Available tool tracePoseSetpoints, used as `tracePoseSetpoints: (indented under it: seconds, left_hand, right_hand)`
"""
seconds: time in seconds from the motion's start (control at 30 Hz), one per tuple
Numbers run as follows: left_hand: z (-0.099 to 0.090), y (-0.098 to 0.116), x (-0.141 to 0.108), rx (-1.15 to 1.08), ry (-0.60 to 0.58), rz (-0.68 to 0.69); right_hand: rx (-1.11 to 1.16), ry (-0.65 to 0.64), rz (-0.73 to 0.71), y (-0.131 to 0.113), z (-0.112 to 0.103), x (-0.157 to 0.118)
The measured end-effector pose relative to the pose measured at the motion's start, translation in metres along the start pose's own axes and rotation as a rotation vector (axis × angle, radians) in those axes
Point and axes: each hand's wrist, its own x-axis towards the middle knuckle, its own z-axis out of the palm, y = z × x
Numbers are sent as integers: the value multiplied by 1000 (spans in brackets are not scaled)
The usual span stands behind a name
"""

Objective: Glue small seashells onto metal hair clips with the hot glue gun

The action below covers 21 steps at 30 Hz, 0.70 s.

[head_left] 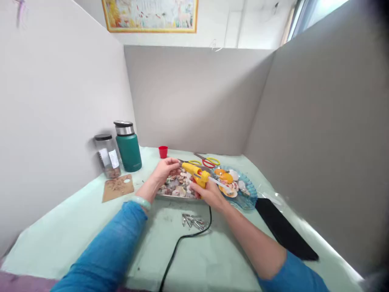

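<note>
My right hand [206, 192] is wrapped round the handle of a yellow glue gun [196, 171]. A translucent glue stick [220, 184] juts from the gun's rear, and its nozzle points left toward my left hand [167, 167]. The fingers of my left hand are pinched together near the nozzle; whatever is between them is too small to name. Both hands are over a metal tray [174, 198] of small shells and stones. A black cord [179, 241] runs from the gun down to the table's front edge.
Right of the tray is a blue glass plate [251, 190] with shells. Scissors [209, 162] and a red cup [163, 152] stand behind. Metal clips [194, 222] lie in front. A green bottle [129, 150], a jar [107, 158] and a brown board [118, 187] are left; a black object [285, 229] is right.
</note>
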Motion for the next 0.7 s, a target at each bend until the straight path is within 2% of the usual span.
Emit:
tracePoseSetpoints:
  seconds: [0.3,0.7]
  left_hand:
    - [-3,5,-1,-133,38,54]
    - [-5,-2,1,-73,-19,79]
  right_hand:
    - [60,4,18,1,1,0]
    - [56,3,17,-3,1,-2]
